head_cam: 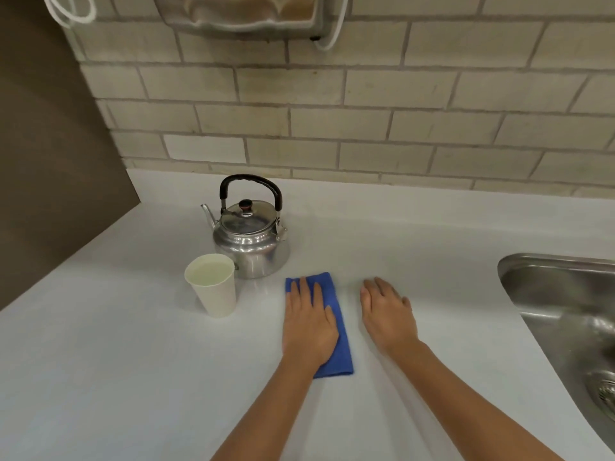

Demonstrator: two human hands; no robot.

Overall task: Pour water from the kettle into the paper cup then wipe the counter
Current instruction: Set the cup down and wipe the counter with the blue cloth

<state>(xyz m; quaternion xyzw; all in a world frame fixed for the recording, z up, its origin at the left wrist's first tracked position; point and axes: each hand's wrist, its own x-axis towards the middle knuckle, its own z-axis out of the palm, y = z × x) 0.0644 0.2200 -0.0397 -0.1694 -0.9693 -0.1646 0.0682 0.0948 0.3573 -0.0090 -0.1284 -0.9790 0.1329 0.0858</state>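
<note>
A steel kettle (251, 239) with a black handle stands upright on the white counter (116, 361), its spout pointing left. Just in front of it on the left stands a white paper cup (213, 286) holding water. A folded blue cloth (337, 334) lies flat on the counter right of the cup. My left hand (307, 322) rests palm down on the cloth with fingers extended, pressing it onto the surface. My right hand (387, 311) lies flat on the bare counter a little right of the cloth, holding nothing.
A steel sink (565, 311) with a drain is set into the counter at the right. A tiled wall (366, 128) runs along the back, with a wall-mounted unit at the top. A brown panel (50, 161) closes off the left side.
</note>
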